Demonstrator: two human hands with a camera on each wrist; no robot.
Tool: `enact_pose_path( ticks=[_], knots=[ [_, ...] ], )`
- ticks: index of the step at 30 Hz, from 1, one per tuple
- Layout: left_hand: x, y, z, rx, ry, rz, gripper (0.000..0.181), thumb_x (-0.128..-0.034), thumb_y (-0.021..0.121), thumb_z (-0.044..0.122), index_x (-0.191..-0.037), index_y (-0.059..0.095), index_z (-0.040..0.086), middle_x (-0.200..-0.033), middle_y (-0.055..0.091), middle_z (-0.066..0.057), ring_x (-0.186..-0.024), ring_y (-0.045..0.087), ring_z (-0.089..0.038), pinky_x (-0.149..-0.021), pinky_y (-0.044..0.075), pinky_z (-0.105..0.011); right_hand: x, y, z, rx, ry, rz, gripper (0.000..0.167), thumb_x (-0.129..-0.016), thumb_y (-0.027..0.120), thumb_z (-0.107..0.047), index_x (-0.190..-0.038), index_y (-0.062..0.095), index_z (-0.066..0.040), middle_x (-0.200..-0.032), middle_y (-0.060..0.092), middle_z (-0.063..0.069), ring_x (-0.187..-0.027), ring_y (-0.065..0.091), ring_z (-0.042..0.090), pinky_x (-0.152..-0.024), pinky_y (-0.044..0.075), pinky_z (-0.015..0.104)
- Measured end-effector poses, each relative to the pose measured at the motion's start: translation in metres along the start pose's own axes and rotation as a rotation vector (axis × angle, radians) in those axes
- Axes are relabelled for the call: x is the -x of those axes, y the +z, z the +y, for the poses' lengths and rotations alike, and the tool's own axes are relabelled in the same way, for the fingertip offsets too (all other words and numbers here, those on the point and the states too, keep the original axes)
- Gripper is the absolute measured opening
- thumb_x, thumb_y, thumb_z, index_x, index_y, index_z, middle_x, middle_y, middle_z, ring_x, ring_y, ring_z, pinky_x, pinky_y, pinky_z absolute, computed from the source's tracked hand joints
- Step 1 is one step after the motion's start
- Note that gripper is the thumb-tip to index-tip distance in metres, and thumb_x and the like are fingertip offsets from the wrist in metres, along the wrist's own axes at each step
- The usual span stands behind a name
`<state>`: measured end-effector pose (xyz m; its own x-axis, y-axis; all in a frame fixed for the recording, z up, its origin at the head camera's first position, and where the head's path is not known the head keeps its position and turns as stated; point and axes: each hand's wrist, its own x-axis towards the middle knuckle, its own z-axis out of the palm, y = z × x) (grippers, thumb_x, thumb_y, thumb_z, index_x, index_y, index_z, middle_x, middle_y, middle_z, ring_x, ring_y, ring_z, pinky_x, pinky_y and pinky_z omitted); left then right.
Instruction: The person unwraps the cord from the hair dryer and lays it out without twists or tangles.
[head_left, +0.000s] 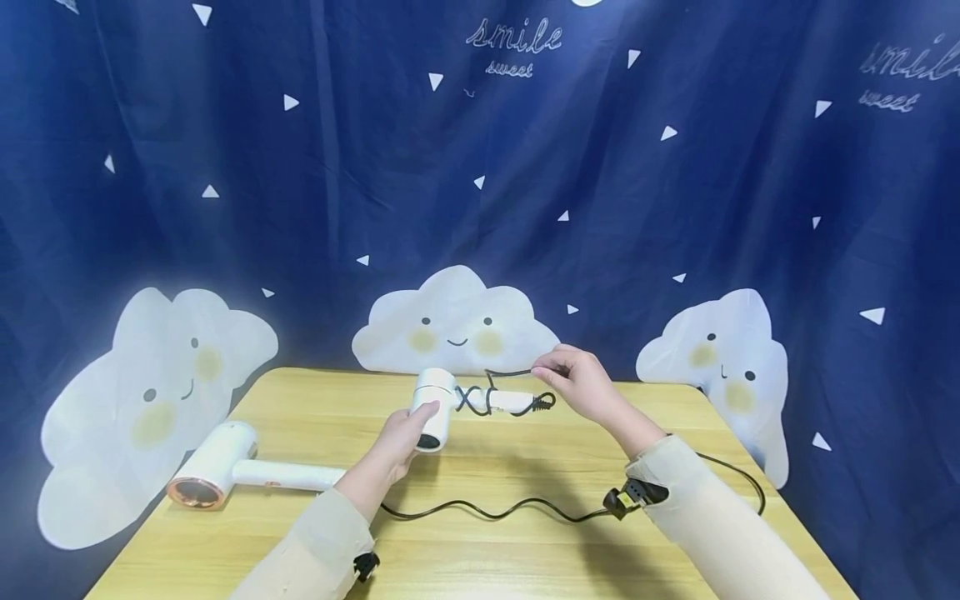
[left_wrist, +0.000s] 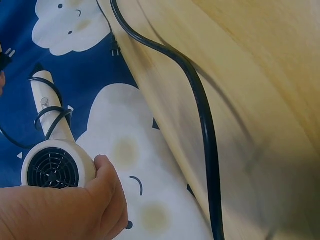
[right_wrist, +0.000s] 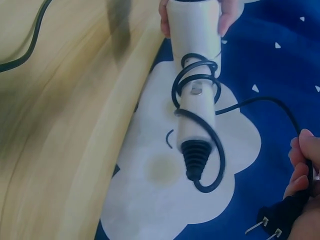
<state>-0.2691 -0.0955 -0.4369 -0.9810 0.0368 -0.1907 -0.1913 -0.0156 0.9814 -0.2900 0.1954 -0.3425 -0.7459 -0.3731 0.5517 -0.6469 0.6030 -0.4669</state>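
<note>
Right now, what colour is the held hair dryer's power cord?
The power cord is black, clearest in the right wrist view.

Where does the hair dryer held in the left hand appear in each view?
Head: held dryer below centre, handle pointing right.
Left wrist: held dryer at left, partly behind the left hand.
Right wrist: held dryer upper centre, handle downward.
Shared landmark: black cord wound round its handle.

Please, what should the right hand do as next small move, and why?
Perhaps the right hand should add one turn of the cord around the held hair dryer's handle: it already loops there, a free length runs to the fingers, and the left hand holds the dryer's head.
</note>
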Motion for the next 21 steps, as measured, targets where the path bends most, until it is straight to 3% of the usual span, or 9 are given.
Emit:
enact_pose_path(
  ticks=[14, 21],
  knots=[
    [-0.001, 0.0, 0.001, 0.011, 0.011, 0.003, 0.061, -0.0976, 0.059, 0.042, -0.128, 0.051, -0.009, -0.107, 0.062, -0.013, -0.087, 0.06, -0.019, -0.077, 0.05, -0.027, -0.003, 0.007, 0.018, -0.01, 0.078, 0.064, 0.008, -0.091, 0.074, -0.012, -0.093, 0.078, -0.006, -0.082, 0.064, -0.001, -0.067, 0.049, 0.013, -0.061, 0.042, 0.028],
    [-0.001, 0.001, 0.0, 0.023, 0.017, 0.001, 0.059, -0.098, 0.058, 0.041, -0.126, 0.052, -0.01, -0.104, 0.063, -0.013, -0.086, 0.06, -0.019, -0.076, 0.05, -0.027, -0.001, 0.01, 0.029, 0.001, 0.142, 0.054, 0.013, -0.092, 0.072, -0.015, -0.099, 0.078, -0.005, -0.087, 0.067, 0.001, -0.069, 0.052, 0.014, -0.062, 0.044, 0.029]
  ],
)
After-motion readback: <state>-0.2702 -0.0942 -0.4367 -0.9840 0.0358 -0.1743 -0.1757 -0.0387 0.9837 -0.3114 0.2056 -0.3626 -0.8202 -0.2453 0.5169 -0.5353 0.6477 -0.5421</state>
